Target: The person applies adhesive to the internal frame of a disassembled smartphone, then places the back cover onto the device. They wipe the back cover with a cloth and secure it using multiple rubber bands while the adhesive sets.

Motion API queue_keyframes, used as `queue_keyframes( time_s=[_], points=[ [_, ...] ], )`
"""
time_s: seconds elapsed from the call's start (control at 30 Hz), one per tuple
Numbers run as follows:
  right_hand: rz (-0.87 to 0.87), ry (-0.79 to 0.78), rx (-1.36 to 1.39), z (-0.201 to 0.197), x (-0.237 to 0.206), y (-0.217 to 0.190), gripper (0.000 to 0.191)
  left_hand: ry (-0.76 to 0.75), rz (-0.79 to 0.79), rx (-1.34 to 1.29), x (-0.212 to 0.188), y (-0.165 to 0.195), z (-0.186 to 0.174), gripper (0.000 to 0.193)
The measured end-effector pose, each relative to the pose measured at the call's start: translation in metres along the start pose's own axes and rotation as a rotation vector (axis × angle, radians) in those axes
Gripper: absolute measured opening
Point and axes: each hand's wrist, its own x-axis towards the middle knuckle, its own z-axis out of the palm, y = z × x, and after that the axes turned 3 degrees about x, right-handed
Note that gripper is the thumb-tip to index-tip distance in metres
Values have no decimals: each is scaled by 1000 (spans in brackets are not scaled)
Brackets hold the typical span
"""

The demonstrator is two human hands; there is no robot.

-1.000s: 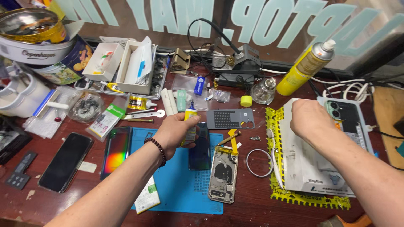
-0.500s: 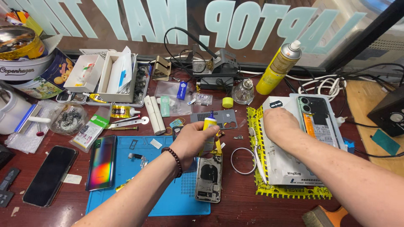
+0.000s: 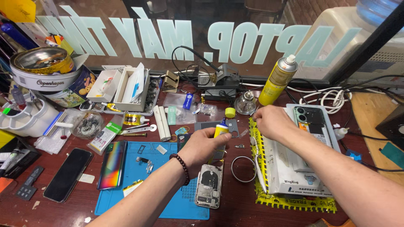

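1. Clearly, the left hand (image 3: 202, 145) grips a small yellow-capped glue tube (image 3: 219, 130) above the opened phone (image 3: 209, 186) on the blue mat (image 3: 139, 176); a squeeze could drip glue inside.
2. The right hand (image 3: 271, 122), fingers curled closed near the tube's tip, could get smeared.

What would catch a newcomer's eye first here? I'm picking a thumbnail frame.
The left hand at centre holds a small yellow-capped glue tube above an opened phone on the blue mat. The right hand rests on a white box; a yellow spray can stands behind.
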Motion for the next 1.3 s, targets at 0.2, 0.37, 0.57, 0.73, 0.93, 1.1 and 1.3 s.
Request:
queue_keyframes(
  time_s=[0.2,0.37,0.57,0.73,0.93,1.1,1.3],
  points=[
    [108,-227,1057,-66,-19,-2,25,-41,67,46,-4,34,27,27],
    [-79,-33,1304,-99,-53,-5,24,-128,111,34,-9,49,60,30],
    [-78,64,1399,-100,-88,-19,22,-231,170,39,-15,55,84,32],
    [-75,95,1458,-97,-101,-16,21,-226,148,34,-16,56,95,31],
    [-82,116,1505,-96,-104,-8,20,-230,148,33,-17,54,100,30],
    [-96,115,1492,-97,-104,-7,20,-220,155,37,-17,54,102,31],
    [-92,113,1482,-96,-104,-3,21,-213,135,28,-19,53,106,30]
  ],
)
